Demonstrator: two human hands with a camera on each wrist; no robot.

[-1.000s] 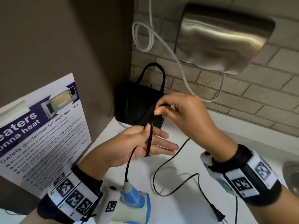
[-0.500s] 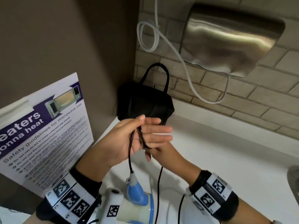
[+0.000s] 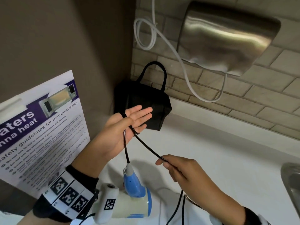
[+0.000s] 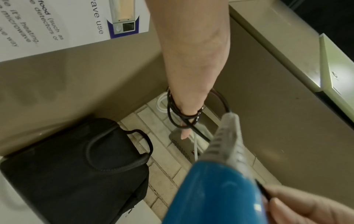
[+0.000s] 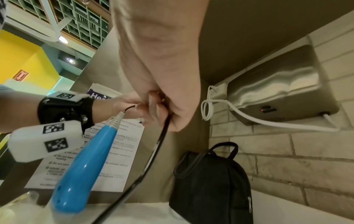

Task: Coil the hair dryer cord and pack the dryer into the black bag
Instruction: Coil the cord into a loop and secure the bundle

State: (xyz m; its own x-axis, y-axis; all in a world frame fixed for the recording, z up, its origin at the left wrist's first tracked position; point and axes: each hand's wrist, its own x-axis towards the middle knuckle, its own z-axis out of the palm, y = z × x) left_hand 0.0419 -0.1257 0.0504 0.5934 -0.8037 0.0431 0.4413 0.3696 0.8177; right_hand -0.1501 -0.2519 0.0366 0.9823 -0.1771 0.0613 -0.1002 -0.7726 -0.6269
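Note:
A blue and cream appliance [image 3: 134, 197] hangs below my left hand [image 3: 129, 122] by its black cord [image 3: 149, 148]. That cord is looped several times around my left hand, whose fingers are held straight, palm toward the camera. In the left wrist view the cord loops [image 4: 184, 112] circle the hand, and the appliance's blue handle [image 4: 210, 189] fills the foreground. My right hand [image 3: 175, 166] pinches the cord lower right of the left hand and holds it taut. The right wrist view shows the cord [image 5: 159, 144] running down from my fingers beside the blue handle [image 5: 86, 163].
A black bag [image 3: 146, 104] with a loop handle stands in the corner on the white counter [image 3: 211, 151]. A steel hand dryer [image 3: 227, 38] with a white cable [image 3: 178, 62] is on the brick wall. A microwave safety poster [image 3: 40, 127] hangs at left. A sink edge [image 3: 292, 184] is at right.
My right hand has come out from under the left hand and drawn the cord down to the right. The cord has gained another turn around my left hand.

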